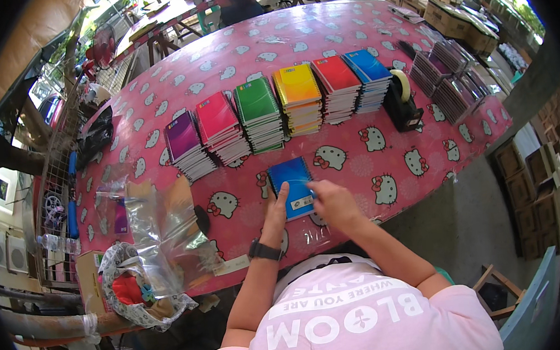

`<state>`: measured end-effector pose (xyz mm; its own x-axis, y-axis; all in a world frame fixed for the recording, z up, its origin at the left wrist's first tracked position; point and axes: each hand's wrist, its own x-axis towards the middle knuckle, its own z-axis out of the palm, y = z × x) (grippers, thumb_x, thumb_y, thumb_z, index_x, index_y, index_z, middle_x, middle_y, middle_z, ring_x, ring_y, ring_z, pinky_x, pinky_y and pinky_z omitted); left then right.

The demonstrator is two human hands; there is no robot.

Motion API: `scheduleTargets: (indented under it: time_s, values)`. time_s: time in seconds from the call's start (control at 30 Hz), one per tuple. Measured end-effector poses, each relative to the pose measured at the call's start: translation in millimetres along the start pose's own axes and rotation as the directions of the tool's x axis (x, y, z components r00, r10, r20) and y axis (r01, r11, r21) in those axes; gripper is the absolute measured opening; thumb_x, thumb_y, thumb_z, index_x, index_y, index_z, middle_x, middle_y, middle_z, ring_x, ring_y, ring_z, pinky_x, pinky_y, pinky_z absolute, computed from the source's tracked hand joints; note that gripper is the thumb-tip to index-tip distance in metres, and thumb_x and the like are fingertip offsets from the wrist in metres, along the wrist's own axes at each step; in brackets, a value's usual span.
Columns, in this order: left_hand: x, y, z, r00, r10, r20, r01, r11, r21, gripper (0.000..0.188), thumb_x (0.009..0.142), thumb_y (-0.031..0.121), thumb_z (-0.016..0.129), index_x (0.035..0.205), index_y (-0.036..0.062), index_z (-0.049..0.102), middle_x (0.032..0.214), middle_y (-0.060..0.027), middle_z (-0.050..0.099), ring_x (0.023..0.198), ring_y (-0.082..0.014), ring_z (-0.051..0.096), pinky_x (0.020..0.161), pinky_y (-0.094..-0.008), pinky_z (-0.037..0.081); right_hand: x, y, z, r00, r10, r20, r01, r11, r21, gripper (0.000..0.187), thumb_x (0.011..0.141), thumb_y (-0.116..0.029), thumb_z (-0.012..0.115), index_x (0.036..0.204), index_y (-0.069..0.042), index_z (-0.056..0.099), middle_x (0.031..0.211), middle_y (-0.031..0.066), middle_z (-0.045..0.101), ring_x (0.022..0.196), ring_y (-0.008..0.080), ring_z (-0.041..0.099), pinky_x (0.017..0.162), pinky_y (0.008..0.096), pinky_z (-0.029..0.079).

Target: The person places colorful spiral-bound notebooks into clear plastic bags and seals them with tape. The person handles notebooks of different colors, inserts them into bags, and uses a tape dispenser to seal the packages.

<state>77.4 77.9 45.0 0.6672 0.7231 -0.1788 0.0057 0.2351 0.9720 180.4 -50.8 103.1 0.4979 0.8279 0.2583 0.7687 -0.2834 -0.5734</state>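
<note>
A small blue spiral notebook (289, 177) with a white label near its lower edge lies in front of me at the table's near side. My left hand (275, 209) grips its left edge, thumb on the cover. At its right edge my right hand (335, 202) is closed, its fingertips against the cover; the rest of those fingers is partly hidden. Beyond stand stacks of spiral notebooks in a curved row: purple (183, 136), pink (216, 117), green (257, 104), yellow (297, 85), red (336, 75) and blue (367, 67).
Right of the stacks stands a black tape dispenser (403, 105), with wrapped notebook packs (450, 79) beyond it. Clear plastic bags (165, 223) lie at the left, by a cloth-lined basket (112, 260). A pink patterned cover (384, 157) spreads over the table. Another person (235, 1) is at the back.
</note>
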Motion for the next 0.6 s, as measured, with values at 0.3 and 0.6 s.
scheduleTargets:
  time_s: [0.3, 0.6]
  values:
    - [5, -7, 0, 0.962, 0.27, -0.044, -0.227, 0.877, 0.423, 0.077, 0.059, 0.02, 0.081, 0.122, 0.0018, 0.041, 0.106, -0.0159, 0.058, 0.093, -0.0261, 0.06, 0.08, -0.0365, 0.049, -11, -13, 15, 0.899, -0.255, 0.356, 0.281, 0.959, -0.023, 0.022, 0.074, -0.014, 0.063, 0.09, 0.001, 0.057, 0.086, 0.0124, 0.062, 0.081, 0.0239, 0.063, 0.065, 0.0366, 0.052]
    - [8, -14, 1, 0.966, 0.249, 0.07, -0.259, 0.937, 0.236, 0.071, 0.071, 0.008, 0.072, 0.129, 0.0027, 0.032, 0.111, -0.0125, 0.056, 0.097, -0.0216, 0.057, 0.084, -0.0334, 0.048, 143, 55, 19, 0.917, 0.223, 0.331, -0.361, 0.817, 0.45, 0.046, 0.078, -0.027, 0.067, 0.111, 0.002, 0.052, 0.084, 0.015, 0.065, 0.071, 0.0165, 0.063, 0.061, 0.03, 0.05]
